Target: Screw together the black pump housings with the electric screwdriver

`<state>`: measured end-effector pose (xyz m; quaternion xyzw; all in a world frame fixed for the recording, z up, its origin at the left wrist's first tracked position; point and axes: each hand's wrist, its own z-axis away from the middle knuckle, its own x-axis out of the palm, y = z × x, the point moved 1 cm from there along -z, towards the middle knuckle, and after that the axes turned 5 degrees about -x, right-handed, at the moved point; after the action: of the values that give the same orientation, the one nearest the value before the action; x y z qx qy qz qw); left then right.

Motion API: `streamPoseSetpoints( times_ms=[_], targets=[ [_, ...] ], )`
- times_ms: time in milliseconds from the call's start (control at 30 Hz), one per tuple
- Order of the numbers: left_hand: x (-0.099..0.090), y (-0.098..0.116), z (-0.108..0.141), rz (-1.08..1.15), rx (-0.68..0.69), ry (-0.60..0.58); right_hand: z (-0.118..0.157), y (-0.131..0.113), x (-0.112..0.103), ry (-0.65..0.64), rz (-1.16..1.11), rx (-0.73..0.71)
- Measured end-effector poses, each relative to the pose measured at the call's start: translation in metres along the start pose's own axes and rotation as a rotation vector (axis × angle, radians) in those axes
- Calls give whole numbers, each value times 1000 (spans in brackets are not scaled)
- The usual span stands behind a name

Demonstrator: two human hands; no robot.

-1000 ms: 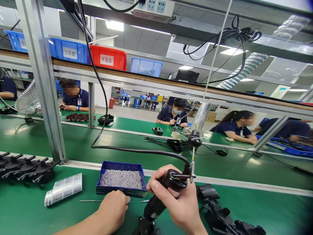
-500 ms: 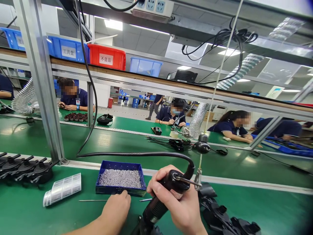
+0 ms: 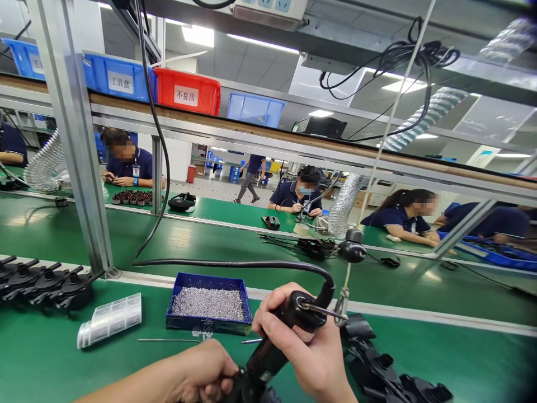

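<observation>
My right hand [image 3: 308, 347] is wrapped round a black electric screwdriver [image 3: 268, 358], which is tilted with its lower end toward the bottom edge. A metal bail at its top hooks onto a hanging cord. My left hand [image 3: 205, 369] is closed, fingers curled, against a black plastic part [image 3: 239, 386] beneath the screwdriver; most of that part is hidden. Behind my left hand, a few small metal nuts [image 3: 202, 334] lie on the green mat in front of a blue tray [image 3: 210, 324] full of shiny nuts. A thin metal rod [image 3: 168, 340] lies beside them.
Several black parts [image 3: 46, 288] line the left side, and more black parts [image 3: 390, 369] lie at right. A roll of labels [image 3: 111, 320] rests left of the tray. The black cable [image 3: 235, 263] loops across the bench. Co-workers sit beyond the metal frame [image 3: 71, 129].
My left hand has moved from the blue tray's front edge down and right to the black part. Nuts now show on the mat there. My right hand keeps holding the screwdriver.
</observation>
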<state>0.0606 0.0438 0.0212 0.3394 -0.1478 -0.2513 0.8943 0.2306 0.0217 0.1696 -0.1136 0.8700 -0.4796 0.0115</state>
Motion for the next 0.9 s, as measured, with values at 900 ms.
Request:
streamPoseSetpoints(
  times_ms=[900],
  targets=[
    [-14, -7, -17, 72, 78, 26, -6, 34, -7, -124, -313, -71]
  ],
)
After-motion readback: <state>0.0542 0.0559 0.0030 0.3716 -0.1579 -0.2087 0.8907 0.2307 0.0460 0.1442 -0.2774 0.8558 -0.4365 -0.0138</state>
